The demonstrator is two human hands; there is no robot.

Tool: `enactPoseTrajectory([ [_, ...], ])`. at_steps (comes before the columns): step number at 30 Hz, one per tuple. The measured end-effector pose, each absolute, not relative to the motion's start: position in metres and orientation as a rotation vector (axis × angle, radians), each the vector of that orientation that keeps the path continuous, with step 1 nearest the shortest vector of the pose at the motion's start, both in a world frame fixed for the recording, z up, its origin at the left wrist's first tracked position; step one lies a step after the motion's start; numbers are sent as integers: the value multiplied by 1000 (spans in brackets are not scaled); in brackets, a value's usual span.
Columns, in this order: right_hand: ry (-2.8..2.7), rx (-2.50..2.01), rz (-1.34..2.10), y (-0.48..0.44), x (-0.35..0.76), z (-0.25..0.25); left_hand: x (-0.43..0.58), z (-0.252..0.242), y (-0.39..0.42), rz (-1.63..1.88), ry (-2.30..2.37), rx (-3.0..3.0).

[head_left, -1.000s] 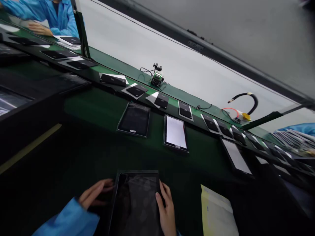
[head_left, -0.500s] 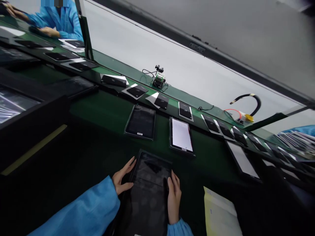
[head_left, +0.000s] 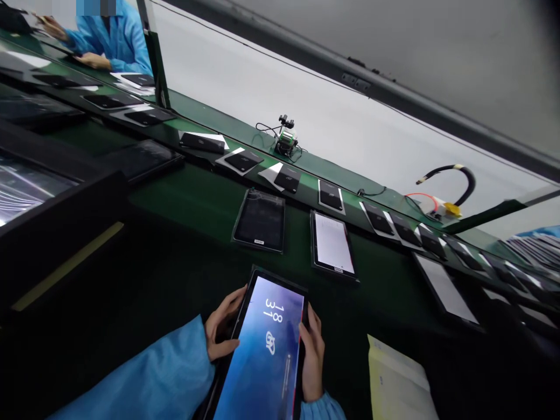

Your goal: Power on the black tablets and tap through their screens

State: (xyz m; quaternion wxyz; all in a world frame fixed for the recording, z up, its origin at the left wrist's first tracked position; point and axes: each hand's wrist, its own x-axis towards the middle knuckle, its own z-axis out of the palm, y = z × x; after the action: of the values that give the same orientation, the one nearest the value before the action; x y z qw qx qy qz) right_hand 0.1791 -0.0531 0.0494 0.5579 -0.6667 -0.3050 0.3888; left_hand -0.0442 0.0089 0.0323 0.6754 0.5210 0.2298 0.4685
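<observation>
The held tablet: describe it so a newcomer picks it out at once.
Find the green table, then look to the view's bottom middle, where the left hand and right hand hold a tablet. It glows blue with large white digits, unlike the dark tablet and white-screened one just beyond.

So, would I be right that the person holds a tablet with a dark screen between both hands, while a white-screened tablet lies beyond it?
Not quite: the head view shows the held tablet lit blue, not dark. It is between the left hand and right hand, and the white-screened tablet lies beyond it.
</observation>
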Motion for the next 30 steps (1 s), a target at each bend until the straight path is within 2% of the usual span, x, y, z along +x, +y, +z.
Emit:
enactPoseTrajectory([
  [8,-676,-1558,898,-51,176,50,-42,36,1,1020,676,1227],
  [14,-678,-1568,908,-52,177,47,-30,46,-7,914,1022,1395],
  [22,-777,-1602,837,-50,184,41,-39,30,-3,1017,809,1281],
  [26,-1058,-1765,613,-37,196,48,-40,21,0,1024,763,1233],
  [30,-1628,-1812,432,-6,190,74,-39,15,4,1029,712,1126],
])
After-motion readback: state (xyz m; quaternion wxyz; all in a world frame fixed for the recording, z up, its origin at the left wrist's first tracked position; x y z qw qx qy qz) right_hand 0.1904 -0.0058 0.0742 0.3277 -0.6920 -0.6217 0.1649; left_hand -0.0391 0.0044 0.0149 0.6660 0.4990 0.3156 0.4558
